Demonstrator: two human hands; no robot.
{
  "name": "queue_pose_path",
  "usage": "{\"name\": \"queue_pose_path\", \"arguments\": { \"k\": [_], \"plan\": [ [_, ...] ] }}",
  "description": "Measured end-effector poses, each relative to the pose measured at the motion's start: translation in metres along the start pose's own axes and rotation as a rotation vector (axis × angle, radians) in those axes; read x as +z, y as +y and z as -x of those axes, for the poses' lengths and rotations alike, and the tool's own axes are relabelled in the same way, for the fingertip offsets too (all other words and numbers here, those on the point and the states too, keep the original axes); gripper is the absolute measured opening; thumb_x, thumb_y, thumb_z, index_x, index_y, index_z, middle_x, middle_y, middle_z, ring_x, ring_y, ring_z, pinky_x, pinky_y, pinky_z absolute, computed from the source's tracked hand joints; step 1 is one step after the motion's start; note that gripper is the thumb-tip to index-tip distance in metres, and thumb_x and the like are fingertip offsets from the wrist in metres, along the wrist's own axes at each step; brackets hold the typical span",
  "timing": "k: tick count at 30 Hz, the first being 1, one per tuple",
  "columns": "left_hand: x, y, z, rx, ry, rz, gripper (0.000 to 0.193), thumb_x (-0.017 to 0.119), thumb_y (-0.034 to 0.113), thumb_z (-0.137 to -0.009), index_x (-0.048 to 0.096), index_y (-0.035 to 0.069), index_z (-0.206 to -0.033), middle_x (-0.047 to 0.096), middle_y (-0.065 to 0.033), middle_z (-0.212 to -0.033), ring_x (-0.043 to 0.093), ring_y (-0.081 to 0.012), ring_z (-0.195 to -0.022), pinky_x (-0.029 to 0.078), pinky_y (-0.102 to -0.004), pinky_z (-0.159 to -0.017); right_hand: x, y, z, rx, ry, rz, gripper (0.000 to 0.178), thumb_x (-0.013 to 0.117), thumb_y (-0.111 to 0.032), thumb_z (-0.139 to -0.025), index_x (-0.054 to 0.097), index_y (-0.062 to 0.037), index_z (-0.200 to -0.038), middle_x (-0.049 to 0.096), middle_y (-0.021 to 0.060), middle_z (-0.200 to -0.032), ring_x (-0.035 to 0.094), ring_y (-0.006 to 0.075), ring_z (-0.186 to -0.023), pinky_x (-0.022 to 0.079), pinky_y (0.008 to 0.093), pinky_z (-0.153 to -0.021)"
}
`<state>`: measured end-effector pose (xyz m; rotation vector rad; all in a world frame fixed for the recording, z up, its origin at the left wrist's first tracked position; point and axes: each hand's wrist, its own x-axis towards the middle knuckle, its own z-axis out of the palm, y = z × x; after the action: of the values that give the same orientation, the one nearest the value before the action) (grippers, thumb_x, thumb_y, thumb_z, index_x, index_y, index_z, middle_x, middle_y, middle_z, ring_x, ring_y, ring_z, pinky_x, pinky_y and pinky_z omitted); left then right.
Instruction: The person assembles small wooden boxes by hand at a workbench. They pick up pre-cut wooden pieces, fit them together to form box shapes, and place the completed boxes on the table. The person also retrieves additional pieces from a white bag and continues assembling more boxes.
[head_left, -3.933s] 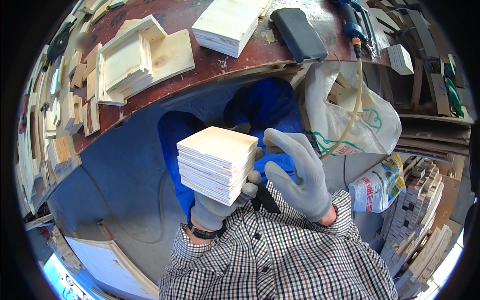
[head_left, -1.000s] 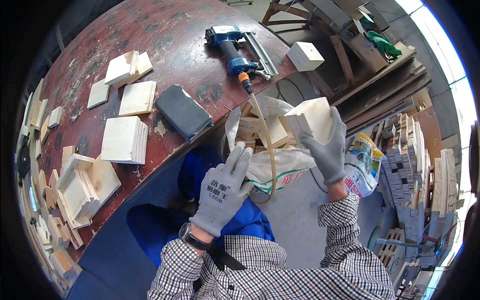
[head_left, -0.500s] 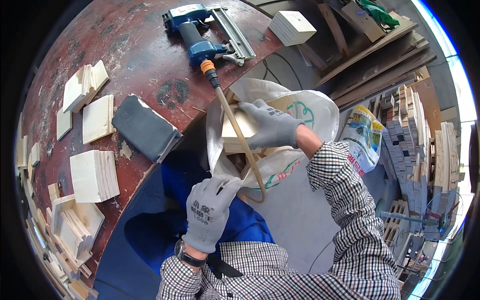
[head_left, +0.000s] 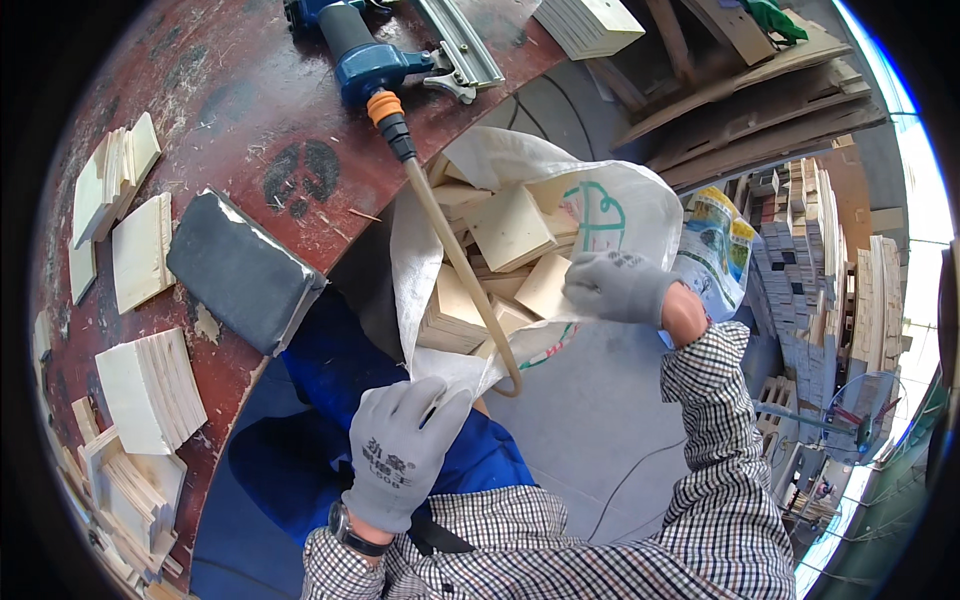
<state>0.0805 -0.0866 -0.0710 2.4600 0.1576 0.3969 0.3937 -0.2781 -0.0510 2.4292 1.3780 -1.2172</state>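
A white woven sack (head_left: 645, 205) stands below the table edge with its mouth wide. Stacks of square wooden pieces (head_left: 507, 230) fill its inside. My left hand (head_left: 405, 445), in a grey glove, pinches the near rim of the sack. At the right rim my gloved right hand (head_left: 622, 288) is closed on the sack's edge, slightly blurred, with its fingertips hidden. A tan air hose (head_left: 455, 250) hangs across the sack's mouth from a blue nail gun (head_left: 365, 65) lying on the table.
The red-brown table (head_left: 240, 150) carries a dark padded block (head_left: 245, 270), a stack of square panels (head_left: 152, 390) and more wooden pieces at left. A wood stack (head_left: 590, 25) sits at its far corner. Boards (head_left: 760, 115), a printed bag (head_left: 715, 250) and piled timber (head_left: 805, 260) stand at right.
My right hand has let go of the wooden stack inside the sack and moved right to its rim. The left hand stays on the near rim. The view has shifted slightly.
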Motion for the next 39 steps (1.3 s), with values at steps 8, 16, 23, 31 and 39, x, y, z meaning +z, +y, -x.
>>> {"name": "queue_pose_path", "arguments": {
  "k": [8, 16, 23, 31, 39],
  "plan": [
    [0.011, 0.001, 0.002, 0.025, -0.054, -0.001, 0.033, 0.073, 0.019, -0.087, 0.075, 0.016, -0.12, 0.065, -0.0023, -0.109, 0.06, -0.0208, -0.09, 0.047, -0.039, -0.08, 0.003, -0.025, 0.037, 0.063, -0.014, 0.034, 0.025, 0.064, -0.027, -0.098, 0.077, -0.0092, -0.109, 0.069, 0.0109, -0.125, 0.07, 0.0334, -0.115, 0.054, 0.0421, -0.101],
    [0.02, -0.006, 0.016, -0.038, -0.032, -0.029, 0.036, 0.073, 0.017, -0.09, 0.072, 0.014, -0.127, 0.066, -0.0051, -0.125, 0.06, -0.0235, -0.097, 0.047, -0.0404, -0.085, 0.01, 0.045, -0.042, 0.16, 0.351, 0.217, 0.038, 0.063, -0.015, -0.099, 0.066, -0.0087, -0.136, 0.062, 0.0178, -0.14, 0.063, 0.0381, -0.126, 0.049, 0.043, -0.107],
    [0.017, -0.003, 0.017, -0.091, 0.007, -0.041, 0.042, 0.075, 0.015, -0.09, 0.068, 0.006, -0.131, 0.065, -0.0153, -0.134, 0.063, -0.0331, -0.107, 0.051, -0.0444, -0.091, 0.009, 0.051, -0.088, 0.247, 0.175, 0.268, 0.057, 0.062, -0.042, -0.098, 0.062, -0.0173, -0.149, 0.057, 0.0172, -0.155, 0.054, 0.0374, -0.142, 0.042, 0.0427, -0.12],
    [0.018, 0.0, 0.024, -0.091, 0.025, -0.089, 0.048, 0.071, 0.02, -0.094, 0.063, 0.007, -0.139, 0.061, -0.0144, -0.141, 0.061, -0.0309, -0.116, 0.048, -0.0444, -0.096, -0.001, 0.04, -0.09, 0.414, 0.072, 0.199, 0.076, 0.071, -0.052, -0.089, 0.06, -0.0095, -0.15, 0.055, 0.0191, -0.157, 0.052, 0.0375, -0.145, 0.04, 0.0443, -0.122],
    [0.008, 0.004, 0.02, -0.065, 0.02, -0.097, 0.055, 0.072, 0.015, -0.092, 0.06, 0.002, -0.144, 0.061, -0.0169, -0.143, 0.063, -0.0327, -0.119, 0.049, -0.0442, -0.098, 0.054, 0.127, -0.119, 0.467, 0.147, -0.041, 0.079, 0.07, -0.055, -0.089, 0.057, -0.0096, -0.152, 0.06, 0.0183, -0.152, 0.057, 0.0374, -0.139, 0.045, 0.0402, -0.116]
  ]
}}
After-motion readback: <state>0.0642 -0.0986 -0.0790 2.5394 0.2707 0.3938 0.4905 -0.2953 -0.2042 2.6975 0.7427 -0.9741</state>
